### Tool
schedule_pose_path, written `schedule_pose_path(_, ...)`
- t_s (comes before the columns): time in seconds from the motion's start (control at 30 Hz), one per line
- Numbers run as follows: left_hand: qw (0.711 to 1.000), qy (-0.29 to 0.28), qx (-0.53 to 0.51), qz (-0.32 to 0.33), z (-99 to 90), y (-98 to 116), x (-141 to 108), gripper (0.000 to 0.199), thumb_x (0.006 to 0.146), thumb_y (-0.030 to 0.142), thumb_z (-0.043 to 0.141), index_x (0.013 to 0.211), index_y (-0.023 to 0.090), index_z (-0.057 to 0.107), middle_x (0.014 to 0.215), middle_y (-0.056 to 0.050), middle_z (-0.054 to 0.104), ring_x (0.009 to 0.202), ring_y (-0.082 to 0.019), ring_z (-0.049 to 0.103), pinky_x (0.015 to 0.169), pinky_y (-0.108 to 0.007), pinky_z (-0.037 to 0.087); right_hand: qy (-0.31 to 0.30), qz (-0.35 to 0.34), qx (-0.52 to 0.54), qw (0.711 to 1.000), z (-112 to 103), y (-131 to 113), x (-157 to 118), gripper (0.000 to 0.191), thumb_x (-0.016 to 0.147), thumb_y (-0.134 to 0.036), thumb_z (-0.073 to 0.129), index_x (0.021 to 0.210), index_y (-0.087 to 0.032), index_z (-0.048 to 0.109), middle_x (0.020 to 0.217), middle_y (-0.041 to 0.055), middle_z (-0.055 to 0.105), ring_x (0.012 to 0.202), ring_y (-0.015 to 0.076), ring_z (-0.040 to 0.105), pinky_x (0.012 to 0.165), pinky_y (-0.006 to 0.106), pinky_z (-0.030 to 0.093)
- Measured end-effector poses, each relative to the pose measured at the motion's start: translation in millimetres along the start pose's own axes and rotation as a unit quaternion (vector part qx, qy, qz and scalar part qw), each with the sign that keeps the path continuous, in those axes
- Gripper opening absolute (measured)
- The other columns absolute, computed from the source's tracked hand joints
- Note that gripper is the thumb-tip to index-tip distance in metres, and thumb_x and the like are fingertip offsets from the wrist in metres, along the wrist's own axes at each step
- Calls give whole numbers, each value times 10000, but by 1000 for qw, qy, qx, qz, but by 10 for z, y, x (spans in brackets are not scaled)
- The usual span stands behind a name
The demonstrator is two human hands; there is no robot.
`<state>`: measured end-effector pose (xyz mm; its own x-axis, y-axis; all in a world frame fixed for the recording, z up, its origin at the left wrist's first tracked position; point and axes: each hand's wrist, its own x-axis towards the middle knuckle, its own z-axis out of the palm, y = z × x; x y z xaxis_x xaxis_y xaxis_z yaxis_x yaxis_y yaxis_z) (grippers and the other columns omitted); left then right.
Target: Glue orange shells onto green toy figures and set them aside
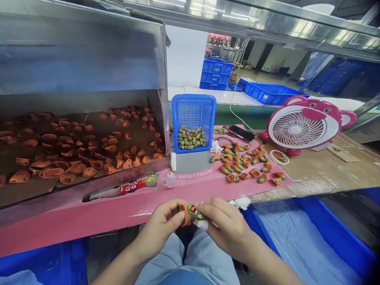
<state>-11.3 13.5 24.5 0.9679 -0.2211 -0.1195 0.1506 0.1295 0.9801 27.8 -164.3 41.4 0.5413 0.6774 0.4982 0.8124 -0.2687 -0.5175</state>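
Hands, head view: the left hand (160, 223) pinches an orange cup (186, 215), and the right hand (228, 221) pinches the green piece (194, 213) meeting it, both above the lap (208, 253). Good handling probably calls for light fingertip pressure, with cup and piece kept in line. Counts: one held pair, one blue basket (175, 118), one fan (294, 130), one phone (242, 133), one small bottle (170, 180); orange-and-green pieces (254, 172) on the pink mat (118, 219), too crowded to count surely.
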Motion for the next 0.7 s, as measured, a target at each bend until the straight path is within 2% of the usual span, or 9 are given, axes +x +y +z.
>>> schedule_pose_path(0.07,999,28,33,7,8,29,-24,183,771,284,487,883,175,582,812,-25,592,768,-154,519,696,-228,402,8,55,31,998,1,2,-9,213,786,-144,487,995,-172,513,778,45,581,686,140,514,611,255,424)
schedule_pose_path(0.13,993,81,79,32,14,34,-67,249,786,275,465,1010,200,545,976,-52,587,897,-184,518,772,-254,404,37,144,98,984,16,-5,-22,165,763,-208,547,925,-182,552,732,26,590,626,122,523,579,236,429)
schedule_pose_path(0.2,980,124,136,78,18,8,-122,286,795,248,451,1074,223,509,1106,-69,536,990,-201,489,816,-277,401,65,239,203,947,53,-15,-36,154,749,-262,566,876,-175,573,682,18,595,572,109,528,536,219,434)
schedule_pose_path(0.27,965,132,193,123,24,-31,-171,260,785,211,471,1037,234,532,1142,-70,511,1032,-210,465,842,-292,396,69,313,316,893,111,-26,-46,186,740,-321,569,815,-151,573,617,15,586,513,102,526,484,208,430)
schedule_pose_path(0.33,957,127,220,139,40,-57,-205,215,769,174,497,966,236,558,1124,-60,516,1047,-206,455,867,-299,383,57,350,392,849,171,-36,-52,242,725,-376,571,749,-135,552,564,8,569,451,94,512,438,201,417)
schedule_pose_path(0.4,961,128,208,128,64,-51,-225,164,769,163,502,905,232,563,1070,-47,538,1017,-190,477,858,-284,390,48,356,425,831,210,-46,-59,276,723,-407,560,701,-134,528,560,8,566,421,85,497,417,197,409)
schedule_pose_path(0.47,974,131,162,95,87,-18,-232,112,768,170,510,855,220,561,1014,-37,556,962,-172,507,810,-254,417,50,333,403,851,212,-52,-80,269,741,-397,540,673,-137,525,566,6,559,439,82,489,430,194,406)
schedule_pose_path(0.6,993,107,42,8,106,60,-223,59,767,197,520,812,191,558,777,-12,595,719,-126,558,654,-215,457,59,190,264,944,137,-49,-163,157,755,-282,549,830,-146,574,681,26,582,564,97,511,537,205,425)
schedule_pose_path(0.7,996,89,-9,-26,128,85,-208,65,760,218,528,789,171,563,710,-9,591,636,-118,553,590,-216,460,45,105,206,972,86,-51,-220,245,760,-217,539,996,-152,532,745,38,581,593,99,518,571,208,432)
